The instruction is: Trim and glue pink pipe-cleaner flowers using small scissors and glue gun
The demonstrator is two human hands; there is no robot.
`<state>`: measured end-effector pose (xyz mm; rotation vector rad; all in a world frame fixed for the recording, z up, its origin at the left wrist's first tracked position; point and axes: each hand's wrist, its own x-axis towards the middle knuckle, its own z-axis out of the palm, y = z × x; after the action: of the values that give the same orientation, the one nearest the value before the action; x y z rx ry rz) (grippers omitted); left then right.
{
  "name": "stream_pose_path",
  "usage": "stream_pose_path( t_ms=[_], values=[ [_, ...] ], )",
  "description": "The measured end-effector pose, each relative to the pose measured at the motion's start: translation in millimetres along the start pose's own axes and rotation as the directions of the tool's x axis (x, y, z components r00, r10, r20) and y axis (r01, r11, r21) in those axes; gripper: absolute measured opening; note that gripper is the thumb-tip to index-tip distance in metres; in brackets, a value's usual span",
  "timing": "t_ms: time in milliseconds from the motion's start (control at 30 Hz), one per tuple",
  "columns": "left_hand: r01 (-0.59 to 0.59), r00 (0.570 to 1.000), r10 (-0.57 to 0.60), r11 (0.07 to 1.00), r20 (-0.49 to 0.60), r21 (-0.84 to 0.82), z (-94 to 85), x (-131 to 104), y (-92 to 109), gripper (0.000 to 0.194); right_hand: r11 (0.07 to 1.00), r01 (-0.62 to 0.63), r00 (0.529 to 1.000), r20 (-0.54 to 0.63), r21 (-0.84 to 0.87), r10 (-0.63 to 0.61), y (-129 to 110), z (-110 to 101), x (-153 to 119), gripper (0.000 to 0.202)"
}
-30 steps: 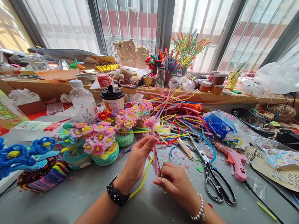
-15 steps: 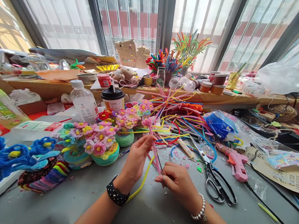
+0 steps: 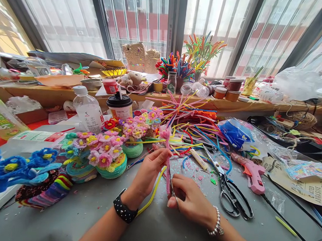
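Near the middle of the grey table, my left hand (image 3: 149, 170) pinches a pink fuzzy stem (image 3: 168, 179) whose top ends in a small pink bloom (image 3: 165, 133). The stem hangs down from my left fingertips. My right hand (image 3: 190, 197) is closed around a small thin metal tool (image 3: 170, 186), which lies along the lower part of the stem; its handle is mostly hidden by my fingers. A yellow fuzzy stem (image 3: 154, 193) runs under my left wrist. Black-handled scissors (image 3: 224, 184) lie partly open to the right of my right hand.
Pots of pink fuzzy flowers (image 3: 107, 146) and a pot of blue ones (image 3: 13, 168) stand at left, by a clear bottle (image 3: 87, 110) and a lidded cup (image 3: 120, 107). A heap of coloured stems (image 3: 188, 115) lies behind. A pink glue gun (image 3: 252, 175) lies right.
The metal tool in my right hand has tilted more upright along the pink stem, and my right fingers have shifted. The whole view has moved slightly.
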<state>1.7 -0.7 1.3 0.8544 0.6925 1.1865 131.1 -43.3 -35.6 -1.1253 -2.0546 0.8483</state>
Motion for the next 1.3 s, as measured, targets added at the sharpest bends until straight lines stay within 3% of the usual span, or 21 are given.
stream_pose_path(
  t_ms=[767,1300],
  values=[
    [-0.061,0.996,0.060,0.998,-0.067,-0.006,-3.7,2.6,-3.5,0.014,1.000,0.012,0.988,-0.154,0.023,-0.008,1.1,1.4,2.6,0.053],
    [-0.066,0.995,0.063,0.997,-0.073,-0.043,-3.5,2.1,-2.2,0.016,1.000,-0.012,0.995,-0.101,0.019,0.014,0.0,-2.3,0.9,0.054]
  ],
)
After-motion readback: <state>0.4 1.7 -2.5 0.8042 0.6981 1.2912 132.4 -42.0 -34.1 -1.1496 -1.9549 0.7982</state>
